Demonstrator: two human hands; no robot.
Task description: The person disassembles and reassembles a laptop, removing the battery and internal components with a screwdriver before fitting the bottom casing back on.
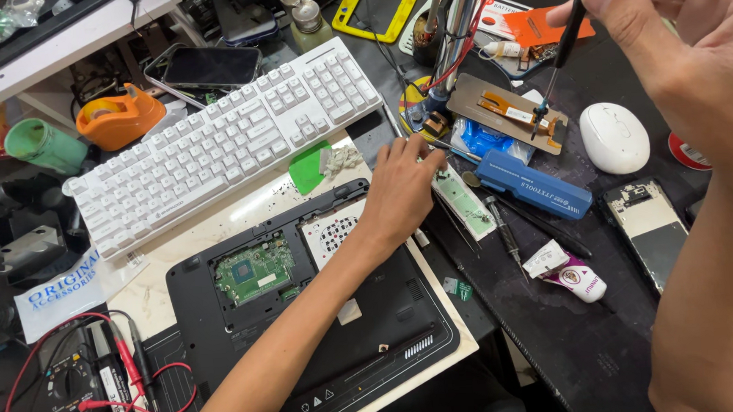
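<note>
a dark phone screen [210, 66] lies above the white keyboard's left end. a clear bag with blue lettering [66, 288] sits at the left, below the keyboard. a white and red card package [497, 13] and an orange packet [535, 26] lie at top centre-right. a small white label tag [544, 258] rests by a white tube [581, 283]. a round red and white sticker [689, 152] shows at the right edge

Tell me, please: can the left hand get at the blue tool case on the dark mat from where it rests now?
Probably yes. The left hand rests at the opened laptop's top edge, and the blue tool case lies just beside it to the right. Only a thin green strip lies flat between them; nothing stands in the way.
</note>
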